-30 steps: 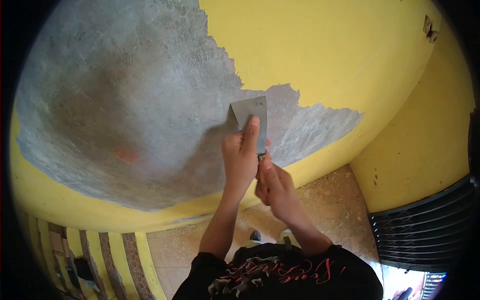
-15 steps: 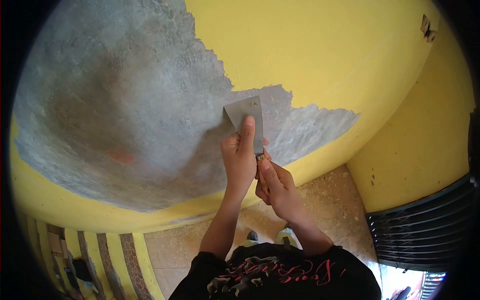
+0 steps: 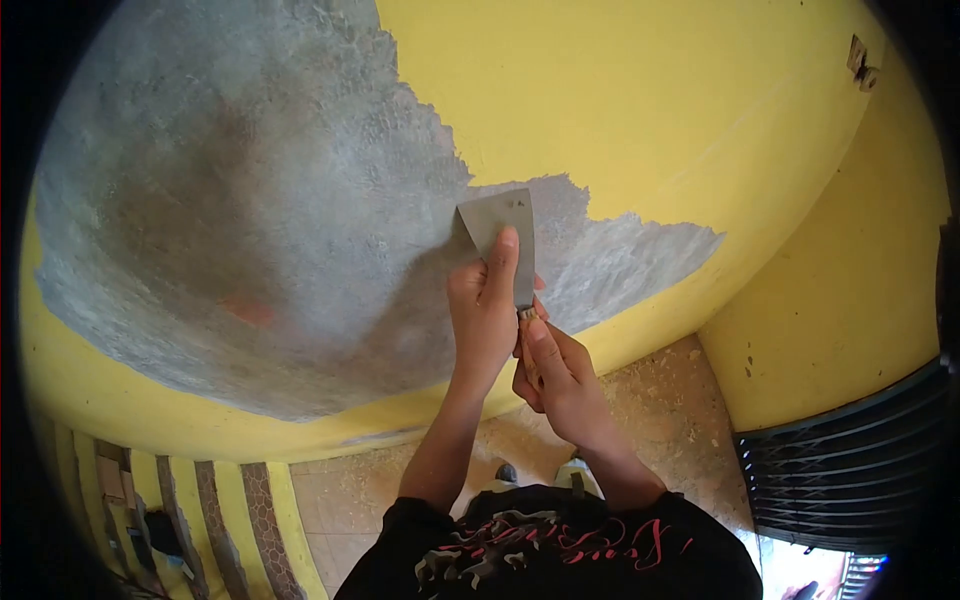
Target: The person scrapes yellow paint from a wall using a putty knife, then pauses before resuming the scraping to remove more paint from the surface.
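Observation:
A scraper (image 3: 497,212) with a wide metal blade is held up in front of the wall, just below the ragged edge of the yellow paint (image 3: 600,90). My left hand (image 3: 486,310) grips the blade, its thumb lying along the metal and its other fingers curled behind. Around the short wooden handle my right hand (image 3: 562,375) is closed, thumb on top near the ferrule. Bare grey plaster (image 3: 300,200) spreads behind and left of the blade. Whether the blade's edge touches the wall is hard to tell.
Paint flakes lie on the tiled floor (image 3: 660,410) below. A dark folding metal gate (image 3: 850,460) stands at the lower right. Striped yellow and brown stonework (image 3: 262,520) is at the lower left. A broken fitting (image 3: 860,65) sits on the wall at the upper right.
The scraper and both hands have shifted slightly right in view, along with a small shift of the wall. The grip is the same.

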### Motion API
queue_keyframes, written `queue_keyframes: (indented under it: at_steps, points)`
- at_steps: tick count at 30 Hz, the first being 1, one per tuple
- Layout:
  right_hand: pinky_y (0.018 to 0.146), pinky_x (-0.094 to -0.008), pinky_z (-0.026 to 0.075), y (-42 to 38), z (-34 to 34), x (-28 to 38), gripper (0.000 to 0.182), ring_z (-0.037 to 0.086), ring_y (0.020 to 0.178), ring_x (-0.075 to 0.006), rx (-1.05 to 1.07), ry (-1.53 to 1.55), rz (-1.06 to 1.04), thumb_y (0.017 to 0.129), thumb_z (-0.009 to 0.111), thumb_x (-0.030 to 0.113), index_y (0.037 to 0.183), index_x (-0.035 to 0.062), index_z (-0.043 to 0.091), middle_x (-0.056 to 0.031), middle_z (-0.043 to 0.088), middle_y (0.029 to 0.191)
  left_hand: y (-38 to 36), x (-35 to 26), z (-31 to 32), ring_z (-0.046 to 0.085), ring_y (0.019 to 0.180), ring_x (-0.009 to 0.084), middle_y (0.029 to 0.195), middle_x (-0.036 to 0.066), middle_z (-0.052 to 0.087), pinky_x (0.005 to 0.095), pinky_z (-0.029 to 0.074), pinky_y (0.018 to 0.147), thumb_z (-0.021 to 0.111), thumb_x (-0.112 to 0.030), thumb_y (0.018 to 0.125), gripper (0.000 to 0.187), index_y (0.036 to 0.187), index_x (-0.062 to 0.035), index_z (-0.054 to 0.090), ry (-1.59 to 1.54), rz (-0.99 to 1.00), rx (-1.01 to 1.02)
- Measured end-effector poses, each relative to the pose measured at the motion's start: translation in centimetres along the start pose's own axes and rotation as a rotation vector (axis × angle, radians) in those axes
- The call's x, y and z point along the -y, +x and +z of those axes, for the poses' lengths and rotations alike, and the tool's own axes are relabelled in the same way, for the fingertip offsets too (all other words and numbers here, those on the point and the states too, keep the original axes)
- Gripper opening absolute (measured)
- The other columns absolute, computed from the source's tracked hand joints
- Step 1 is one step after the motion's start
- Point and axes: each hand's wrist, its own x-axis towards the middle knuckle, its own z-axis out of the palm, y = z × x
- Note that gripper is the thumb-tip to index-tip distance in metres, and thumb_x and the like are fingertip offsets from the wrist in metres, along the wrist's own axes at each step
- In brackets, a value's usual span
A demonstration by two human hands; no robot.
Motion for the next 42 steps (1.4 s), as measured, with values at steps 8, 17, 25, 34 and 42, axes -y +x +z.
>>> queue_keyframes:
  at_steps: [8,17,25,34,42]
  points:
    - [0.038,-0.0223,0.024,0.0,1.4,1.2,0.041,0.033,0.042,-0.0053,-0.007,0.044,0.019,0.104,0.033,0.038,0.084,0.0055,0.048,0.0031,0.037,0.057,0.4,-1.2,-0.7,0.054,0.04,0.0127,0.051,0.007,0.054,0.0273,0.04,0.038,0.055,-0.043,0.095,0.057,0.059,0.0002,0.055,-0.009,-0.025,0.033]
    - [0.038,-0.0214,0.025,1.1,1.0,-0.6,0.042,0.034,0.041,-0.0054,0.02,-0.058,-0.076,0.104,0.033,0.037,0.08,0.0052,0.046,0.0028,0.037,0.056,1.1,-0.7,-0.4,0.053,0.039,0.0136,0.05,0.008,0.053,0.0277,0.039,0.036,0.056,-0.045,0.094,0.058,0.058,0.0001,0.054,-0.034,-0.027,0.014]
    - [0.039,-0.0211,0.026,1.1,0.6,-0.7,0.045,0.037,0.044,-0.0057,-0.005,-0.105,-0.113,0.104,0.033,0.037,0.075,0.0056,0.045,0.0026,0.037,0.06,1.3,-0.6,-0.8,0.053,0.038,0.0142,0.049,0.008,0.053,0.0285,0.041,0.037,0.055,-0.046,0.095,0.06,0.057,0.0002,0.053,-0.007,0.039,0.026]
    - [0.038,-0.0212,0.026,0.5,0.9,-0.4,0.044,0.035,0.042,-0.0056,-0.067,-0.116,-0.144,0.104,0.034,0.038,0.074,0.0073,0.045,0.0032,0.036,0.055,1.2,-1.0,0.3,0.051,0.038,0.0133,0.048,0.006,0.051,0.0286,0.04,0.037,0.055,-0.047,0.095,0.06,0.057,-0.001,0.051,-0.028,0.095,0.005]
    - [0.038,-0.0214,0.025,1.2,1.0,-0.9,0.042,0.034,0.042,-0.0046,-0.049,-0.095,-0.144,0.104,0.034,0.036,0.078,0.0069,0.047,0.0047,0.037,0.056,0.3,0.0,-0.8,0.055,0.044,0.0139,0.051,0.007,0.053,0.0277,0.045,0.044,0.045,-0.051,0.098,0.06,0.073,0.0025,0.058,-0.049,0.011,0.161]
